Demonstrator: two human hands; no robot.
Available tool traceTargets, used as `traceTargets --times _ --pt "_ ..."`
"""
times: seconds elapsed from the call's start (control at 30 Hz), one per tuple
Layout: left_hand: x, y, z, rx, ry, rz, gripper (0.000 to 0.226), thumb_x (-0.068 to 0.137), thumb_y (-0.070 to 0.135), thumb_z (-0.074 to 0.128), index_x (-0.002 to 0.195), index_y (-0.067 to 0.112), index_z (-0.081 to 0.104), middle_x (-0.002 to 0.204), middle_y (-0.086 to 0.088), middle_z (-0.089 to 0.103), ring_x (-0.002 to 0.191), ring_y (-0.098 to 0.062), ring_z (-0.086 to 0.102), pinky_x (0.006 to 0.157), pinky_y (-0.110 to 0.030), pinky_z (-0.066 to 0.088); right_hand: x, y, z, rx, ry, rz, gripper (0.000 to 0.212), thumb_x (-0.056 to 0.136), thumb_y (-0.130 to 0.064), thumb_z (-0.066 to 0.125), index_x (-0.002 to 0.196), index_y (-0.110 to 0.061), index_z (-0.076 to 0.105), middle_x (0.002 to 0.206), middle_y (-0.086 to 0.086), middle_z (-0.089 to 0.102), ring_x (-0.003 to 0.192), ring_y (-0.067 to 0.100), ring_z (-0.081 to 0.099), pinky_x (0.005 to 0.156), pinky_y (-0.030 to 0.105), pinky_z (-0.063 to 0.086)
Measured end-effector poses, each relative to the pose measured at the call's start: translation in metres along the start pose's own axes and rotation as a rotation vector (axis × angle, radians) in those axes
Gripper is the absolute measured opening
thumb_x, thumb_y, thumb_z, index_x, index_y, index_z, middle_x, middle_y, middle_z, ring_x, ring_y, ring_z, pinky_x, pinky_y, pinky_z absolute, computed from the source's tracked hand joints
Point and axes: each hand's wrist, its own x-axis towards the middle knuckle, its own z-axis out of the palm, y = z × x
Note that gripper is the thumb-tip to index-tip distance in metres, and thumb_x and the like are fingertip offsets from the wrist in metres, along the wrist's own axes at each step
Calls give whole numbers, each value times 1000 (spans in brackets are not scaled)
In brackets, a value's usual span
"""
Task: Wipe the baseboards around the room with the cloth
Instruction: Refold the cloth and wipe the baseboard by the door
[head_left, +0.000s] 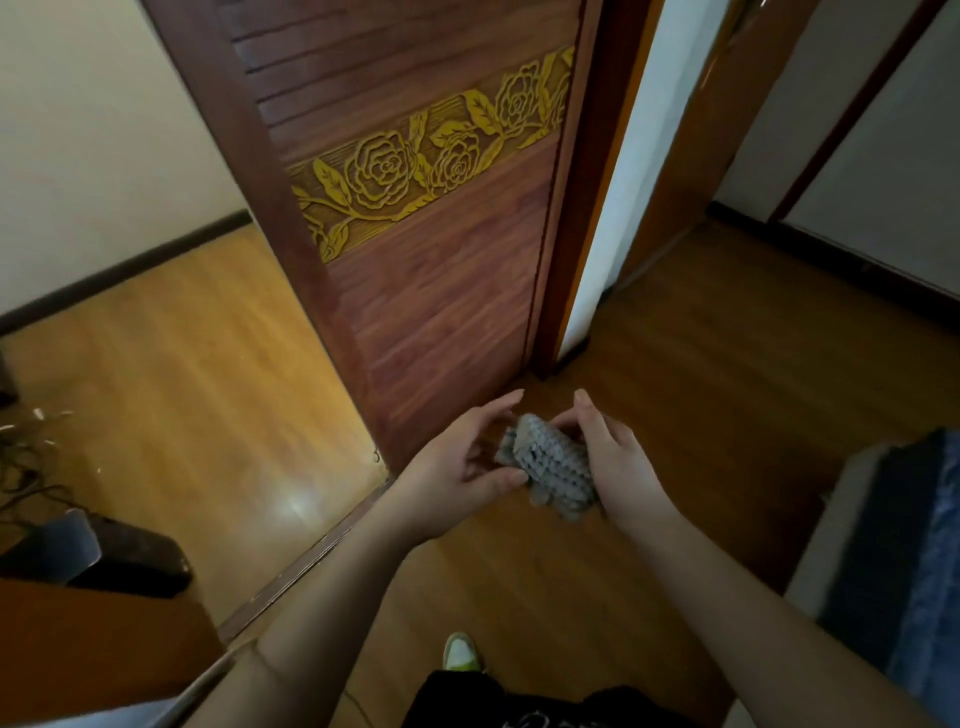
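Note:
A bunched grey textured cloth (550, 465) sits between both hands at chest height, above the wooden floor. My left hand (457, 467) pinches its left end between thumb and fingers. My right hand (618, 467) holds the right side, fingers curled under it. A dark baseboard (124, 270) runs along the cream wall at the left. Another dark baseboard (831, 260) lines the wall at the far right.
An open brown door (415, 234) with a carved yellow rose band stands straight ahead, edge toward me. Cables (26, 467) and a dark device (104, 556) lie on the floor at the left. A blue-grey cushioned seat (893, 561) is at the right. My shoe (460, 652) shows below.

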Motion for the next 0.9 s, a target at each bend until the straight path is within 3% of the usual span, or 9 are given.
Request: traceTargets --times 0.1,0.17,0.27,0.37,0.47,0.57,0.77,0.9 --pt "24 0 -7 61 17 -76 54 78 71 65 128 60 48 125 24 59 112 -3 62 91 -30 56 5 -2 -3 134 -68 208 66 82 -81 31 92 -35 77 96 -3 76 91 11 72 77 28 56" --pt "39 -1 -1 26 85 -151 51 74 78 63 116 49 61 111 17 68 97 -7 67 85 -36 59 5 -1 -8 260 -145 252 69 73 -86 37 102 -36 75 103 -3 75 97 11 71 79 27 56" --pt "60 1 15 -47 168 -210 53 71 79 61 99 34 67 92 14 71 80 -5 70 72 -37 61 8 2 -20 165 -257 165 57 67 -88 54 106 -49 67 103 -13 72 97 5 69 81 27 57" --pt "79 5 25 22 117 -214 66 64 90 55 98 34 65 91 12 71 81 -1 67 73 -29 58 15 9 -37 -35 -230 44 42 75 -70 68 105 -42 63 95 -15 70 87 4 69 69 22 56" --pt "99 13 34 88 13 -142 61 72 80 60 110 33 63 97 13 70 87 6 64 71 -14 49 24 19 -57 76 -122 43 18 84 -51 69 97 -38 67 91 -11 72 83 8 71 62 19 55" --pt "124 23 50 129 -42 -111 56 75 65 67 119 30 62 104 16 67 92 11 60 71 -6 46 35 27 -86 189 -33 74 21 78 -55 67 92 -40 71 94 -6 74 87 13 72 65 25 57" --pt "172 47 98 -149 -133 -195 36 88 48 69 118 29 67 113 6 71 108 -10 66 92 -26 53 58 43 -162 224 -32 76 54 62 -77 70 101 -39 70 102 -2 74 94 17 72 75 33 59" --pt "208 63 130 -158 -102 -277 33 83 47 67 110 29 70 111 4 71 108 -13 66 104 -42 48 70 59 -212 377 -100 77 56 73 -66 72 118 -33 66 117 2 70 110 21 67 90 38 56"
